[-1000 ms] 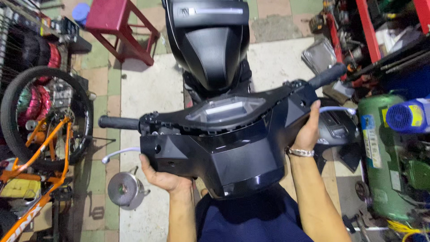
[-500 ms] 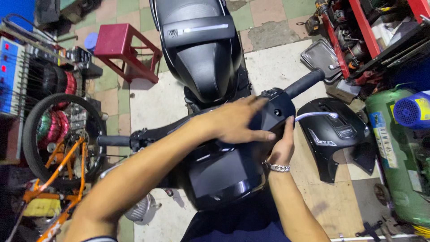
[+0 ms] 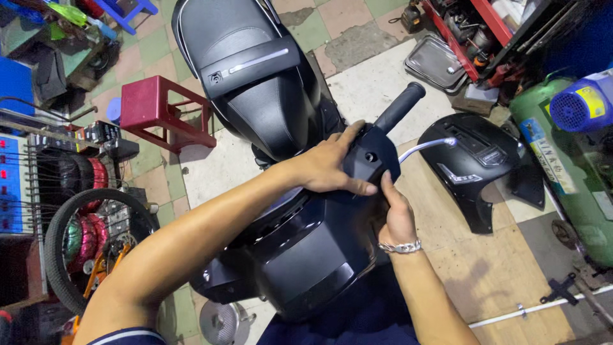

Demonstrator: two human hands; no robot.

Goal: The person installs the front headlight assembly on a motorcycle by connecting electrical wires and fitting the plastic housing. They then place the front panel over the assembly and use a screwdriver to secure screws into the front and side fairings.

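- gripping the right end of a scooter's black handlebar cover (image 3: 367, 156), the left hand (image 3: 332, 169) reaches across the body, fingers spread flat over the top of the panel and thumb along its near edge; it presses and holds rather than closing fully.
- the right hand (image 3: 396, 214) sits just under the same end of the cover, thumb pointing up against the panel's lower edge; the other fingers are hidden behind the bodywork, so how far they curl cannot be told. a silver bracelet (image 3: 399, 246) circles that wrist.
- the cover lies between both hands, at the base of the right grip (image 3: 399, 108), with the silver brake lever (image 3: 424, 147) sticking out just beside it. a small round hole shows in the cover's face near the left fingertips.
- judging by the two-handed pinch at one end, the step in hand looks like seating or freeing the cover at that corner: one hand pushing from above, the other from below.
- the next move would call for even pressure along the seam, keeping clear of the lever and watching that the plastic does not flex too far.
- a loose black fairing panel (image 3: 479, 160) lies on the tiled floor to the right, well apart; the scooter seat (image 3: 255, 76) stretches ahead, a red stool (image 3: 153, 108) stands to the left.
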